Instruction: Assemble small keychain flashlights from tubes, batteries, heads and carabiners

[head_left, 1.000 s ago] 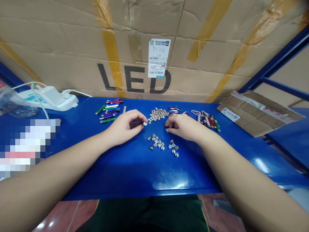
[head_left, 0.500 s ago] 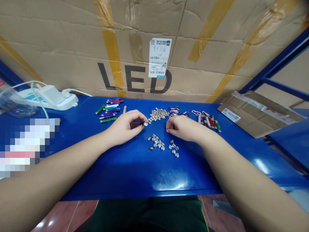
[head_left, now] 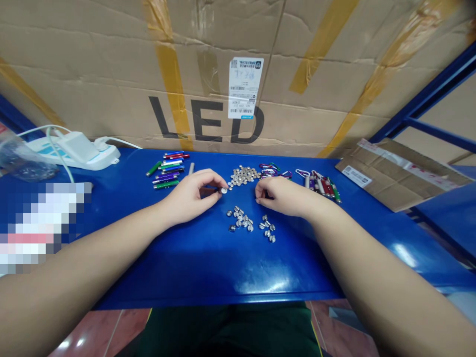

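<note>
We see our left hand [head_left: 190, 197] pinching a silver button cell [head_left: 224, 190] near the cell pile [head_left: 244, 174]. Our right hand [head_left: 279, 196] is curled narrow; whether it holds anything, we cannot tell

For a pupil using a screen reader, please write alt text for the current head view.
A bare left hand, with a small silvery piece at its fingertips, and a curled right hand are near a cluster of metal discs on a blue table.
</note>
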{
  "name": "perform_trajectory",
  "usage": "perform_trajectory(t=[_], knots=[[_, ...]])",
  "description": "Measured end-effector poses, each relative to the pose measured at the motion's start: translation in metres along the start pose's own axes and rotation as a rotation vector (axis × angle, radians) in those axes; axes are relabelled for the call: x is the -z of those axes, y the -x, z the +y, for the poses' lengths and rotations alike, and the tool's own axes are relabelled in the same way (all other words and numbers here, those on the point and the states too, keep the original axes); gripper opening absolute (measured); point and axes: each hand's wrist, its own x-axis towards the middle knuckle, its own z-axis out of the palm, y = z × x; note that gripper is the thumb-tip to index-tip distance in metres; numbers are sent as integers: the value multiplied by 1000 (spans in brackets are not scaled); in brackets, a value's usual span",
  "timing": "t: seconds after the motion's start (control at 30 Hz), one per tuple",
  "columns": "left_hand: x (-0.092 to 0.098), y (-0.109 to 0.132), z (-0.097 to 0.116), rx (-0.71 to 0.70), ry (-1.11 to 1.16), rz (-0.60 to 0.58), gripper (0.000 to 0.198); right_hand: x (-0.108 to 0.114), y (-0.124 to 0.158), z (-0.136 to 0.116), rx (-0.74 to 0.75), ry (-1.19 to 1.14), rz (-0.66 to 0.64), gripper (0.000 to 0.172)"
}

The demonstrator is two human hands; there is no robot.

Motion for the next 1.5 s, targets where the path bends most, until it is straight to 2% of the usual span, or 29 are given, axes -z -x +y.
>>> perform_trajectory(t=[0.13,0.47,0.67,0.83,1.03,1.17,1.23,1.33,1.5], knots=[[0,0,-1,6,7,-4,14,0,0,0,-25,-3,12,4],[0,0,0,6,6,-1,14,0,0,-6,-79,-1,-35,13],[1,0,1,6,-9,-3,14,3,3,2,-4,4,41,4],[2,0,0,9,-10,-4,14,5,10,13,91,-15,18,19],[4,0,2,23,-3,-14,15,6,20,13,11,-29,5,25],[5,0,1,-4,11,-1,15,9,29,9,-18,-75,-24,38],[6,1,0,-21,14,6,14,7,35,9,28,-29,-23,37],[7,1,-2,-35,5,8,13,-2,54,12,114,40,46,35],[7,1,-2,-41,10,1,14,-29,116,20,84,46,208,34]])
